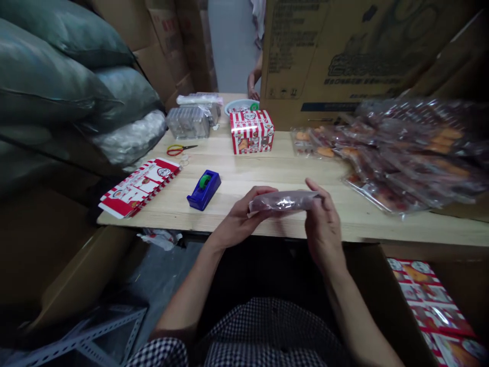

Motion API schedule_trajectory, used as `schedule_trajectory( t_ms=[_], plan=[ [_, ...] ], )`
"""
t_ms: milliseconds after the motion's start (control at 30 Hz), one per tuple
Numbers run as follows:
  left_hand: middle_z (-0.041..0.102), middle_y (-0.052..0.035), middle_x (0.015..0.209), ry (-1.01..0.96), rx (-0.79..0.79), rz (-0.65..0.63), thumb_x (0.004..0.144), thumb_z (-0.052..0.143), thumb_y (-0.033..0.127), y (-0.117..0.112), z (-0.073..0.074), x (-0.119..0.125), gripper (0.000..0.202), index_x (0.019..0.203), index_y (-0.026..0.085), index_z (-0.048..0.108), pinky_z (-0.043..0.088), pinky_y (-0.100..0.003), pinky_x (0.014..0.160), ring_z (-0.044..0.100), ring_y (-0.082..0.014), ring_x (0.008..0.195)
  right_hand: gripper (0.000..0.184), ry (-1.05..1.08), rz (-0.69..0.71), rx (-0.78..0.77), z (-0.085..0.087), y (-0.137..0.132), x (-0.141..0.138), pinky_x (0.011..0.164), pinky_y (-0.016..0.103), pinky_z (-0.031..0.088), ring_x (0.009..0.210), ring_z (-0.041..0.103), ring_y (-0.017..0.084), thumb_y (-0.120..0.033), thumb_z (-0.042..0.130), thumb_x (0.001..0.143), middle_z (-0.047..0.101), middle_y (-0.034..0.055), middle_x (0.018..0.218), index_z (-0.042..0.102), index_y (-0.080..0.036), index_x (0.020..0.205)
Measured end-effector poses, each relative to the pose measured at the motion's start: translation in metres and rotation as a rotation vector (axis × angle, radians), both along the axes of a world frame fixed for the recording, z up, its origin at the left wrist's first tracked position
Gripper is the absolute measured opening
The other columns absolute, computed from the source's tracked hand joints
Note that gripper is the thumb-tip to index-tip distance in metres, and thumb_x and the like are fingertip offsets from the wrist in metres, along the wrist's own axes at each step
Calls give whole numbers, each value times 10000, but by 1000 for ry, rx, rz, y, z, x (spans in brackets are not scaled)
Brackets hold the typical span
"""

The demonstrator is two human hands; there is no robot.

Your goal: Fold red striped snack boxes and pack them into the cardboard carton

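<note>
Left hand (246, 213) and right hand (324, 219) are closed partway, with opposite ends of a packet (280, 202) pinched between thumbs and fingers. It is held over the desk (233, 171), to the right of the tape dispenser (204, 191). Left of the dispenser, a flat carton (142, 184) is laid; beyond it, scissors (178, 150) are set leftward, and a striped box (252, 133) is stood rightward.
</note>
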State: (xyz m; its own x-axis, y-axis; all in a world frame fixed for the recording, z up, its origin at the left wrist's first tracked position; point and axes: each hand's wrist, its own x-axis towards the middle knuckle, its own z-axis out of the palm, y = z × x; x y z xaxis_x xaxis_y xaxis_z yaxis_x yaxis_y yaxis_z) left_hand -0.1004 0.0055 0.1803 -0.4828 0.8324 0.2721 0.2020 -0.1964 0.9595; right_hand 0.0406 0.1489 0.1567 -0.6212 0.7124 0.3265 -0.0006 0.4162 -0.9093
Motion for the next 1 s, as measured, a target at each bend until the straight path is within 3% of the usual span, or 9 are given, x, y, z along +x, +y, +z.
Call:
schedule_trajectory(
  t_ms=[100,267,367,433,533,700,767,867,1000],
  plan=[
    [615,-89,1267,-73,24,31,909,640,372,10,-14,3,465,1340,214,567,479,-302,933,611,-222,1052,372,110,-42,-179,-8,-3,-13,987,415,461,1137,580,247,-420,427,1001,610,71,1283,548,-278,1323],
    [686,-46,1011,-175,84,304,963,535,394,20,-26,13,287,1106,184,669,443,-273,930,605,-211,996,241,217,-31,-306,-8,-14,-27,889,327,468,967,589,189,-381,493,980,649,27,1064,623,-255,1139],
    [672,-15,882,-224,73,343,924,580,346,27,-25,10,211,1025,184,668,459,-250,817,596,-180,855,110,282,-28,-339,-4,-9,-34,758,270,451,780,543,151,-322,537,935,583,-20,827,603,-237,914],
    [638,8,773,-262,77,353,895,586,293,32,-26,6,130,907,184,656,453,-236,737,569,-156,749,115,317,-35,-349,-5,-2,-40,678,242,414,686,483,134,-287,567,889,508,-43,724,544,-229,792],
    [585,29,670,-303,78,375,842,573,211,40,-29,-1,81,783,183,621,420,-216,636,513,-128,637,124,348,-42,-367,-8,5,-48,622,231,373,637,432,125,-242,571,833,462,-55,674,507,-222,729],
    [579,39,651,-316,121,433,775,550,144,47,-23,-1,72,752,185,605,413,-204,616,504,-117,618,61,381,27,-574,-1,5,-51,578,231,383,593,440,121,-186,557,750,501,-58,656,529,-215,704],
    [604,35,685,-330,101,462,790,547,162,39,-17,10,69,787,191,609,423,-209,621,525,-125,636,43,334,70,-609,4,-5,-39,606,251,429,625,507,139,-205,558,781,577,-43,703,600,-213,792],
    [676,13,808,-374,4,466,848,549,224,9,-18,39,119,923,205,641,458,-227,658,586,-152,712,160,224,96,-654,1,-29,-4,668,284,485,727,600,172,-275,577,862,675,-15,835,658,-233,993],
    [726,-27,955,-570,-197,356,892,583,308,-40,-44,84,228,1085,211,658,506,-273,783,655,-194,851,237,14,139,-904,-30,-63,47,679,316,525,785,665,215,-366,621,872,724,7,867,670,-228,1058]
  ],
)
